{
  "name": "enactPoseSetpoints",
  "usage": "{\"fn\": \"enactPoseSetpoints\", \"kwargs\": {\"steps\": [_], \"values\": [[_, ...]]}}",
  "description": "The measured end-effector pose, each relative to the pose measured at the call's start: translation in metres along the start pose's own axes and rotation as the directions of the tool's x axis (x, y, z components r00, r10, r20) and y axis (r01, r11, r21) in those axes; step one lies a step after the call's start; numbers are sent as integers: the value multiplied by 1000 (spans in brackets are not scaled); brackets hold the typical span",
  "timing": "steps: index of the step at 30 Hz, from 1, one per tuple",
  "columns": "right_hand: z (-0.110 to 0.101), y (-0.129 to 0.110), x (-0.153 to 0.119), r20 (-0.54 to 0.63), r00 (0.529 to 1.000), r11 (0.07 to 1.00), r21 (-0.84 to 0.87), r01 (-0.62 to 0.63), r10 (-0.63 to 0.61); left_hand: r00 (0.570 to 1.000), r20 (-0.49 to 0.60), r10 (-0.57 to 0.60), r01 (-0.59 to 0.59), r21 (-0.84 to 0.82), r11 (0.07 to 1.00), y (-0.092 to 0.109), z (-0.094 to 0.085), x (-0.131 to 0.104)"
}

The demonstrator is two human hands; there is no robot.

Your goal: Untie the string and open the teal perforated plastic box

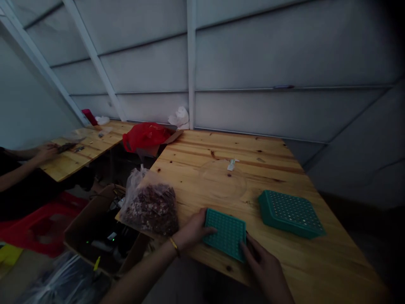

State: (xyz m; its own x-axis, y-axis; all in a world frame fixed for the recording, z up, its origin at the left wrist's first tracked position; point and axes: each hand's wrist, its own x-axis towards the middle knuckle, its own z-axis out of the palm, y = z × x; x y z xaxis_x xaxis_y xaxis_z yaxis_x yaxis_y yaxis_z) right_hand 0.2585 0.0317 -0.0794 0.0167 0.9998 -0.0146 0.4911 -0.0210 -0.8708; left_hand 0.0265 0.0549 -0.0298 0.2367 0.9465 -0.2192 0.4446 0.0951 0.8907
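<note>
A green gridded tray (225, 233) is held between my two hands at the near edge of the wooden table (190, 152). My left hand (196, 230) grips its left side, thumb on top, with a yellow bracelet (174, 246) on the wrist. Around the tray's right edge are the fingers of my right hand (260, 261). A second green tray or box (291, 213) with a perforated top lies to the right. Left of my left hand stands a clear plastic bag (153, 207) full of small dark brown pieces.
A faint clear round disc (223, 179) and a small packet (231, 164) lie mid-table. A red bag (147, 136) is behind. At left, another person's hands (47, 152) work at another table; an open cardboard box (85, 236) holds electronics below.
</note>
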Motion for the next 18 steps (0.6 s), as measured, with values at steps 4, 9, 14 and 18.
{"fn": "enactPoseSetpoints", "kwargs": {"steps": [4, 9, 14, 18], "values": [[-9, 5, 0, 8, 999, 995, -94, 39, -38, 998, 42, -51, 43, 174, 984, 14, 5, 0], [-14, 4, 4, 7, 994, 979, -173, 111, -111, 998, 9, -60, 54, 326, 944, 20, 7, 4], [-20, 3, 11, 57, 985, 952, -253, 172, -163, 996, 12, -92, 85, 279, 956, 13, 6, 6], [-40, 15, 12, 96, 956, 905, -310, 293, -276, 999, -39, -12, 20, 216, 976, 7, 0, -3]]}}
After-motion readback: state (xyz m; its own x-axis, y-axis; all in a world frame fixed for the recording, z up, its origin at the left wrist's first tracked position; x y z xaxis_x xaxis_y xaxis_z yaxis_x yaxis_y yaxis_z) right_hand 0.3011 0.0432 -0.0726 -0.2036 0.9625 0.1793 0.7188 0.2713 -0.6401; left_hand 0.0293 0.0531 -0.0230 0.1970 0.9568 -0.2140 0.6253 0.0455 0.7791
